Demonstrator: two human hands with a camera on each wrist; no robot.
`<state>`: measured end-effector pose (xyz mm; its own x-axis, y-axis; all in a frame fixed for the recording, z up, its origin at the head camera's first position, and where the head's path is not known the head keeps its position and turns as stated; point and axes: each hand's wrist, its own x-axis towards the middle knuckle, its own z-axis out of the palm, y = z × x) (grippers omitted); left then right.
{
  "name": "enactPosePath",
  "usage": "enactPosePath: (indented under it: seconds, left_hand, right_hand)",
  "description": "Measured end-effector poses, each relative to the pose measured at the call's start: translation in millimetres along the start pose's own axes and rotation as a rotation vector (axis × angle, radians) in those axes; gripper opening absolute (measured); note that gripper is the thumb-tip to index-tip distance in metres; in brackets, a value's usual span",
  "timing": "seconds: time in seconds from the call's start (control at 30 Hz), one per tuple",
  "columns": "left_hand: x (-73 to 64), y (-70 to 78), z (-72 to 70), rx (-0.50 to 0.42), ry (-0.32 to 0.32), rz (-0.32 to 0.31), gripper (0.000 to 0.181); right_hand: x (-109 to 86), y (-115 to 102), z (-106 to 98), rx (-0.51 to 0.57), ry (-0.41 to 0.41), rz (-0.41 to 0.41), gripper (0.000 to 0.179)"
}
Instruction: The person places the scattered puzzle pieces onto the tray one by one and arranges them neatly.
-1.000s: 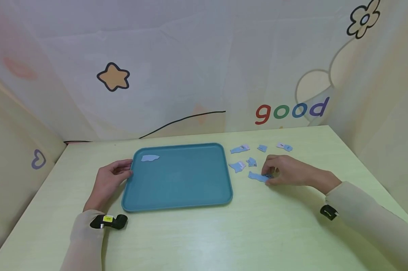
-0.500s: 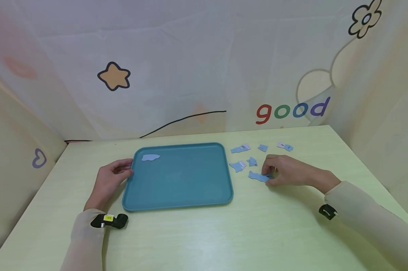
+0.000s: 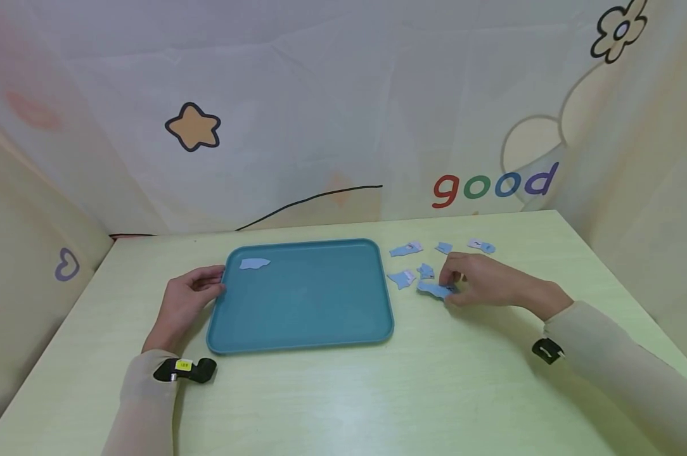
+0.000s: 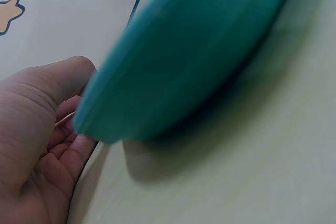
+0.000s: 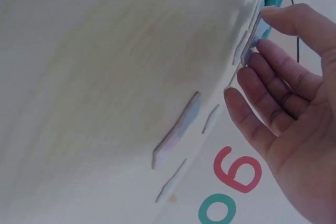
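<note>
My right hand (image 3: 486, 278) pinches a flat, light-blue puzzle piece (image 3: 433, 289) with wavy edges between thumb and fingers. In the right wrist view that piece (image 5: 250, 45) is tilted, seen nearly edge-on, and the other fingers are slightly bent. Over on the left, my left hand (image 3: 186, 303) holds the left rim of a teal tray (image 3: 315, 304) between thumb and fingertips. The left wrist view shows the tray's side (image 4: 173, 66) close up and blurred. Another pale blue piece (image 3: 255, 263) lies inside the tray near its back left corner.
Several more blue pieces lie right of the tray, such as one with a pinkish end (image 3: 402, 278), a small one (image 3: 426, 271) and a long one (image 3: 405, 249). A printed curtain (image 3: 321, 126) borders the back and sides of the pale table (image 3: 321, 405).
My right hand has shifted slightly away from me, and the pinched piece has moved and tilted with it. The left hand and the tray stay in place.
</note>
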<state>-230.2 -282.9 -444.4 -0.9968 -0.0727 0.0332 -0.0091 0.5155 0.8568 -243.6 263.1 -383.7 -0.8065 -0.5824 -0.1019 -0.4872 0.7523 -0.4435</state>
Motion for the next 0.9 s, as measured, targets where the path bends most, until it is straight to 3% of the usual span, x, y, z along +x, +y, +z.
enactPosePath:
  seconds: [0.3, 0.9]
  left_hand:
    - [1.7, -0.4, -0.7, -0.016, 0.001, -0.008, 0.047]
    - [0.5, -2.6, -0.5, -0.020, 0.002, -0.005, 0.048]
  right_hand:
    - [9.5, -7, -8, 0.000, 0.037, -0.014, 0.018]
    - [40.1, -32, -6, -0.024, 0.040, -0.058, 0.019]
